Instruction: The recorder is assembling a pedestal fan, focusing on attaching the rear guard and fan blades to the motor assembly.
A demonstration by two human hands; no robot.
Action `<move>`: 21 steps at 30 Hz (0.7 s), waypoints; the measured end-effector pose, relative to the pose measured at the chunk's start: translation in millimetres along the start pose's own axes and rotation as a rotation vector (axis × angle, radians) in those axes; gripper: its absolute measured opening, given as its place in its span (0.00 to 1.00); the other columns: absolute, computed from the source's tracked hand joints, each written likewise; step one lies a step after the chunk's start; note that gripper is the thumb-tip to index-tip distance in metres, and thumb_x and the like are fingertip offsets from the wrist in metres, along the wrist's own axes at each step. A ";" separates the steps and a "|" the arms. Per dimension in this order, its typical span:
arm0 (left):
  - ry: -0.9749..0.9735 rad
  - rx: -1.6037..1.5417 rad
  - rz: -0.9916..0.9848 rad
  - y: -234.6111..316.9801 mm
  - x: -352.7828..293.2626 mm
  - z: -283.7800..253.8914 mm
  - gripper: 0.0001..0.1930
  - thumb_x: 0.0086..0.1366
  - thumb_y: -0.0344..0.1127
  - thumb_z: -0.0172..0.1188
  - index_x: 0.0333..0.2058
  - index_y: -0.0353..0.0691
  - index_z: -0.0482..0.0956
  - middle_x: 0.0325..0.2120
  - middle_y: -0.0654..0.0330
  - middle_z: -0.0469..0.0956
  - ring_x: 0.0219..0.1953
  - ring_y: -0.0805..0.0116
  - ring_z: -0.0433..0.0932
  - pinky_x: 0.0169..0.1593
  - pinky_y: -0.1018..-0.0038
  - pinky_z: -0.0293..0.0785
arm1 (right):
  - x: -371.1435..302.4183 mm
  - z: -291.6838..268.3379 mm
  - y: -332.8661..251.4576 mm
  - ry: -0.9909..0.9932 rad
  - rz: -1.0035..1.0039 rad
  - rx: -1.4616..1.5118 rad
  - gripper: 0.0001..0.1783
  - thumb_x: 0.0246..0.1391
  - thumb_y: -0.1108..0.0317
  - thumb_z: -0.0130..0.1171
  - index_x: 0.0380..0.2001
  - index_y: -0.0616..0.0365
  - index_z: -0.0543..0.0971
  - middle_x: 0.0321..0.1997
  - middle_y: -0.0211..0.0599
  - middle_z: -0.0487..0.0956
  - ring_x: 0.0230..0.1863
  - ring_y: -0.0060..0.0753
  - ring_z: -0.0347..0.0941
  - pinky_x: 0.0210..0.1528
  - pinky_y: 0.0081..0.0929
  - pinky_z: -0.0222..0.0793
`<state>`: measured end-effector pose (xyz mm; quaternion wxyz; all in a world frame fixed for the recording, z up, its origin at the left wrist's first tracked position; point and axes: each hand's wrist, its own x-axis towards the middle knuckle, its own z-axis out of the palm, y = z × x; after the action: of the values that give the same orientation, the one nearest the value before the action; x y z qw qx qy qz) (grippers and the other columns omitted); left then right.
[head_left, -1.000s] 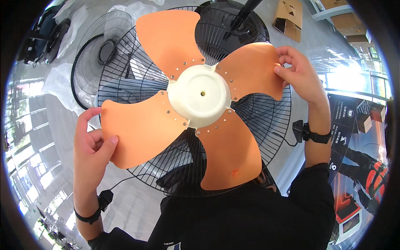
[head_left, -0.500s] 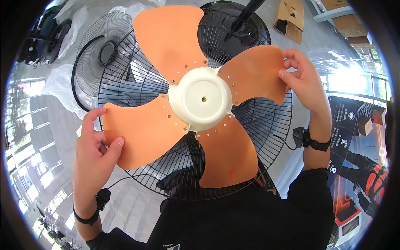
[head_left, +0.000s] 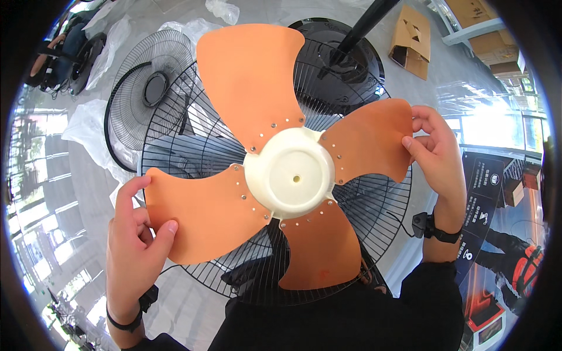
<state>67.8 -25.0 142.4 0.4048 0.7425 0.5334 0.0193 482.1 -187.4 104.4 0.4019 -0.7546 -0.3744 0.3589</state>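
Note:
A fan blade with four orange vanes riveted to a cream hub [head_left: 290, 169] spans the middle of the picture, its face turned up toward me. My left hand [head_left: 137, 248] pinches the outer edge of the left vane [head_left: 202, 216], thumb on top. At the tip of the upper right vane [head_left: 374, 140], my right hand [head_left: 438, 153] grips the edge between thumb and fingers. Beneath the blade lies a round black wire fan guard [head_left: 389, 202], partly covered by the vanes. Whether the blade touches the guard, I cannot tell.
Another black wire guard [head_left: 130, 96] lies on the floor at the far left, beside clear plastic sheeting [head_left: 88, 130]. Beyond the blade stands a round black base [head_left: 366, 90] with a pole [head_left: 372, 26]. A cardboard box [head_left: 414, 38] and a printed panel [head_left: 483, 205] are on the right.
The fan blade has come nearer my body, with both hands moving along and keeping hold of the same two vanes. The whole view has also shifted slightly.

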 end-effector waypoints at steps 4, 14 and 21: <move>-0.031 -0.035 -0.007 0.8 9.4 4.2 0.32 0.61 0.22 0.58 0.64 0.38 0.61 0.27 0.64 0.84 0.20 0.87 0.69 0.25 0.86 0.58 | 0.6 -1.9 2.9 0.022 0.017 -0.002 0.23 0.60 0.82 0.56 0.58 0.66 0.68 0.43 0.33 0.74 0.31 0.17 0.78 0.29 0.17 0.73; -0.044 -0.011 -0.011 -6.4 16.2 -0.5 0.31 0.62 0.23 0.57 0.64 0.38 0.60 0.27 0.62 0.84 0.22 0.84 0.74 0.26 0.85 0.61 | 6.7 1.3 4.0 0.011 -0.008 0.016 0.22 0.60 0.82 0.56 0.58 0.68 0.70 0.43 0.33 0.73 0.31 0.16 0.78 0.29 0.16 0.72; -0.017 0.087 0.043 3.2 21.1 6.1 0.31 0.56 0.29 0.68 0.59 0.35 0.69 0.18 0.59 0.80 0.16 0.75 0.73 0.22 0.78 0.63 | 13.4 1.0 8.2 0.011 0.005 -0.137 0.26 0.57 0.77 0.61 0.60 0.64 0.72 0.44 0.32 0.75 0.31 0.17 0.79 0.30 0.17 0.72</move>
<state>82.2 -11.8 131.8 0.3762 0.7709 0.5140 -0.0014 489.8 -178.9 93.5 0.3507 -0.7832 -0.3939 0.3292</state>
